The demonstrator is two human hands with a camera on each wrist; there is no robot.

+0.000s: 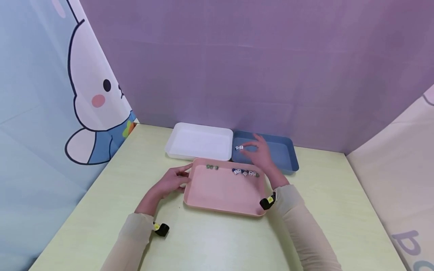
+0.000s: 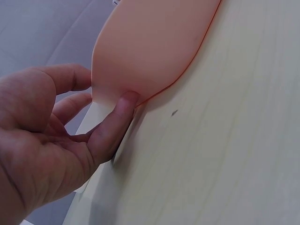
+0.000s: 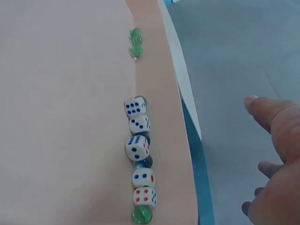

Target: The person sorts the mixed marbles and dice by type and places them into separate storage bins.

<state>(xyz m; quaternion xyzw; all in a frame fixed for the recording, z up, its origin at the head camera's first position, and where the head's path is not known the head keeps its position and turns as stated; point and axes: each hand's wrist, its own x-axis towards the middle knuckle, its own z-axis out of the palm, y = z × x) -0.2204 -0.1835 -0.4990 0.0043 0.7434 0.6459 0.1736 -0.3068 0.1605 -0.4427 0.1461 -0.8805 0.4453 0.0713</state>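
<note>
My left hand [image 1: 173,180] grips the left end of a pink tray [image 1: 220,192]. In the left wrist view, its thumb [image 2: 112,126] presses the tray's corner while fingers touch the end wall. My right hand [image 1: 259,152] reaches over a blue tray [image 1: 285,154], pinching a white die [image 1: 241,147] between thumb and index finger. Another white die [image 1: 237,148] shows just left of it. Along the pink tray's far wall lies a row of white dice [image 3: 139,125] mixed with dark blue marbles [image 3: 147,161] and a green marble [image 3: 142,215]. The right wrist view hides the pinched die.
Several green marbles [image 1: 211,166] sit near the pink tray's far left corner. A white tray [image 1: 203,141] stands behind it, beside the blue one. The pale wooden table [image 1: 210,241] meets a purple curtain [image 1: 237,75] at the back, with printed curtains at both sides.
</note>
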